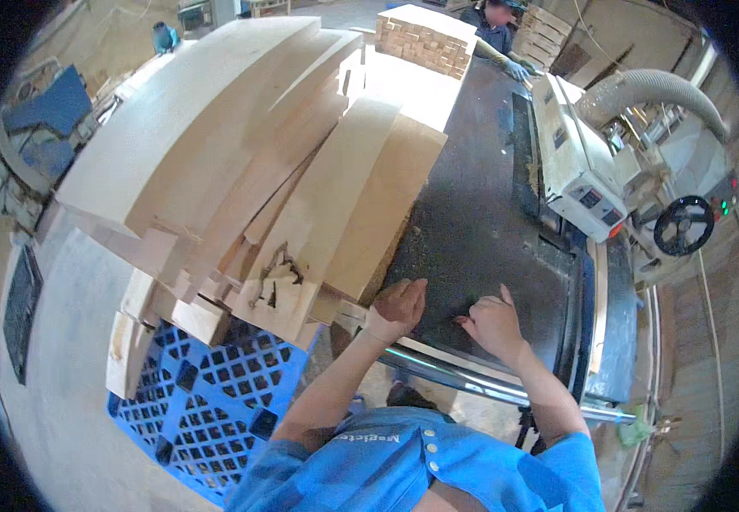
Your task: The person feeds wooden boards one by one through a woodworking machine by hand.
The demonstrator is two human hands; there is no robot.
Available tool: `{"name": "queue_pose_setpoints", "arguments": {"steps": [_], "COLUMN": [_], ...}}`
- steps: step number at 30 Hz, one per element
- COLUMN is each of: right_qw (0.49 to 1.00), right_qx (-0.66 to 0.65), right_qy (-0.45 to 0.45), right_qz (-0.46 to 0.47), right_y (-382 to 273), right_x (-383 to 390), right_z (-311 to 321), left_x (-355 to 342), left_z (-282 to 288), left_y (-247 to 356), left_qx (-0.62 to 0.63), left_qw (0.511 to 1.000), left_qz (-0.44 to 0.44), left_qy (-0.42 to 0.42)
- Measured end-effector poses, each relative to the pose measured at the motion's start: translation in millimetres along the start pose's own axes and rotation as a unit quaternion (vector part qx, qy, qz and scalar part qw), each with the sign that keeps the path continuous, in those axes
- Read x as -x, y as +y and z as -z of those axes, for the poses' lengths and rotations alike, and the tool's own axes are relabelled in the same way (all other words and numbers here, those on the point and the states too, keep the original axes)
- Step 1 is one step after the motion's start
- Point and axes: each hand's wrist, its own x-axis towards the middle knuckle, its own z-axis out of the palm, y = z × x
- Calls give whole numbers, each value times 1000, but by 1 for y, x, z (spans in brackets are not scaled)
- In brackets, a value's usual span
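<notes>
My left hand (398, 307) is over the near edge of a dark machine table (472, 213), close to the end of a stack of pale boards. Its fingers are loosely bent and nothing shows in them. To its right, my right hand (493, 324) hovers over the same table, or rests on it; I cannot tell which. Its finger and thumb are apart, with no thing between them. Beside my left hand, a wide pale board (335, 205) with a dark knot mark (288, 269) lies on the stack. A white saw-like machine head (578, 162) stands along the table's right side.
Thick planks (182, 128) are piled on the left, above a blue plastic pallet (216, 401). A block of stacked wood pieces (425, 43) sits farther back. Across the table is a co-worker (493, 30) with a gloved hand. A grey hose (660, 85) and black handwheel (683, 225) are at right.
</notes>
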Motion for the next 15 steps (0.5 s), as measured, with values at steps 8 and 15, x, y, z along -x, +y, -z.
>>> {"name": "queue_pose_setpoints", "arguments": {"steps": [8, 15], "right_qw": [998, 991], "right_qx": [-60, -89], "right_qy": [32, -4], "right_qz": [-20, -102], "right_y": [-16, -20], "right_x": [27, 74], "right_z": [-4, -2], "left_x": [-2, 0], "left_z": [-5, -6], "left_y": [-1, -7], "left_qx": [-1, 2], "left_qw": [1000, 1000], "left_qz": [-13, 1], "left_qy": [-13, -20]}}
